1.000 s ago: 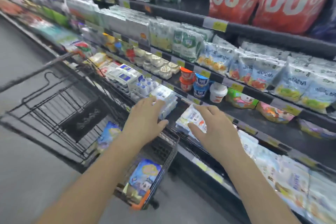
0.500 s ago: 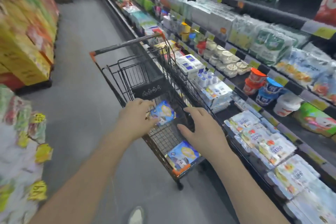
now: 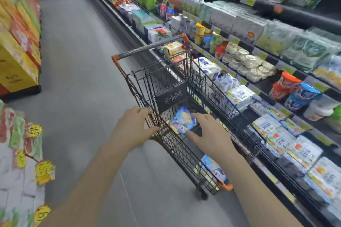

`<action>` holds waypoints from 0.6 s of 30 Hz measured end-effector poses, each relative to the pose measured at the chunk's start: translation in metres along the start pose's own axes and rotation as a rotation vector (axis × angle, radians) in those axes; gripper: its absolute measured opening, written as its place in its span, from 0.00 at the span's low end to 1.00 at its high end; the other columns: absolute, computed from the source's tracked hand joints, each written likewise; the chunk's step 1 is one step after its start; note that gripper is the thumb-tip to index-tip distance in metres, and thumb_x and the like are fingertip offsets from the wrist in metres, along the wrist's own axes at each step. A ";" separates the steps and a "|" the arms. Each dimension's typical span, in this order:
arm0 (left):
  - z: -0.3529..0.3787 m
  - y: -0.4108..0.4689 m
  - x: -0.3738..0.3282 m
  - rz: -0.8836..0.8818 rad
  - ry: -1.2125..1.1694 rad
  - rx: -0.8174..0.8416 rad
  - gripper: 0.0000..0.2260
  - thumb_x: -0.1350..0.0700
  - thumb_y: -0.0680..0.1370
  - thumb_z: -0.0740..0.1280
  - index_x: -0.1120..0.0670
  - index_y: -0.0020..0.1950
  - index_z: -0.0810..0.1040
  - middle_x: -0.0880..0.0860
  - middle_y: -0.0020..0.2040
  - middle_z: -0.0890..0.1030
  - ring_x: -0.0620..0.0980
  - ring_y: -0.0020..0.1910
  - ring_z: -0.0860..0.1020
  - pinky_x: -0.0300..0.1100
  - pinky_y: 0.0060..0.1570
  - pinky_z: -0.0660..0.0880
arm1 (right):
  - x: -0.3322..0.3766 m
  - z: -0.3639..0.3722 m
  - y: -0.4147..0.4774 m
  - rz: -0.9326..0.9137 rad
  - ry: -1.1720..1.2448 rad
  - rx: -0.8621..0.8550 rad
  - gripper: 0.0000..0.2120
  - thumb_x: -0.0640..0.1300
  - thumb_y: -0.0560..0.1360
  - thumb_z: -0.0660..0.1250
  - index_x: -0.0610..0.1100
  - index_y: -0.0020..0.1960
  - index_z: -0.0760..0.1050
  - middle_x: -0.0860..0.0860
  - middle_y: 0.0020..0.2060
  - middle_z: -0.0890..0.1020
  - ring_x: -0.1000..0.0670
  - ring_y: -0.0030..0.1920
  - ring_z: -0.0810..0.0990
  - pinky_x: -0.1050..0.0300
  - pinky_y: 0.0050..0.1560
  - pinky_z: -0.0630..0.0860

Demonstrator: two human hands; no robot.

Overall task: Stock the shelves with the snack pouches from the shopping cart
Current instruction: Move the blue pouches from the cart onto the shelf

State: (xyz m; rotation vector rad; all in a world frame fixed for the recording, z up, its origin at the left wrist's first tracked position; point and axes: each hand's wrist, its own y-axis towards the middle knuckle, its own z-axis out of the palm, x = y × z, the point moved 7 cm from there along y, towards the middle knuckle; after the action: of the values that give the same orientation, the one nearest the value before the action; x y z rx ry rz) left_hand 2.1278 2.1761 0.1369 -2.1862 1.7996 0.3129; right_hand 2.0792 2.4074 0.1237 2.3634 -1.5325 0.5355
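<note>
Your right hand (image 3: pixel 208 135) is clamping its grip on a blue snack pouch (image 3: pixel 181 119) inside the cart (image 3: pixel 147 48); your left hand (image 3: pixel 135 127), grip apart, is resting on the cart's left rim.

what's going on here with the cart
A person is restocking a store aisle. Their right hand is down in the shopping cart on a blue snack pouch; a firm grip isn't clear. The left hand rests open on the cart's rim. A second pouch lies at the cart's near end.
</note>
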 end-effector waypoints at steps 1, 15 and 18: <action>0.000 0.005 0.008 0.011 -0.005 0.016 0.28 0.39 0.77 0.68 0.46 0.75 0.69 0.50 0.73 0.70 0.53 0.73 0.65 0.50 0.72 0.64 | 0.004 0.004 0.003 0.013 -0.003 -0.001 0.26 0.57 0.78 0.68 0.52 0.73 0.69 0.52 0.66 0.74 0.47 0.63 0.76 0.49 0.57 0.75; 0.041 0.166 -0.015 0.256 0.030 0.158 0.28 0.39 0.76 0.69 0.47 0.74 0.69 0.49 0.71 0.70 0.52 0.72 0.65 0.49 0.72 0.65 | -0.045 0.031 0.117 0.193 0.036 0.003 0.27 0.58 0.79 0.67 0.55 0.75 0.67 0.54 0.68 0.73 0.49 0.62 0.77 0.51 0.55 0.76; 0.060 0.201 -0.027 0.319 0.090 0.219 0.28 0.39 0.76 0.68 0.48 0.73 0.70 0.50 0.69 0.72 0.52 0.71 0.67 0.50 0.71 0.67 | -0.071 0.038 0.145 0.248 0.086 0.021 0.26 0.58 0.79 0.67 0.55 0.74 0.66 0.54 0.67 0.73 0.48 0.61 0.77 0.52 0.52 0.76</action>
State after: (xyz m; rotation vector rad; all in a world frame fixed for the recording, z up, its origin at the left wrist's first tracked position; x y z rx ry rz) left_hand 1.9268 2.1867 0.0731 -1.7921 2.1220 0.0781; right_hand 1.9266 2.3911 0.0620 2.1471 -1.7993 0.7010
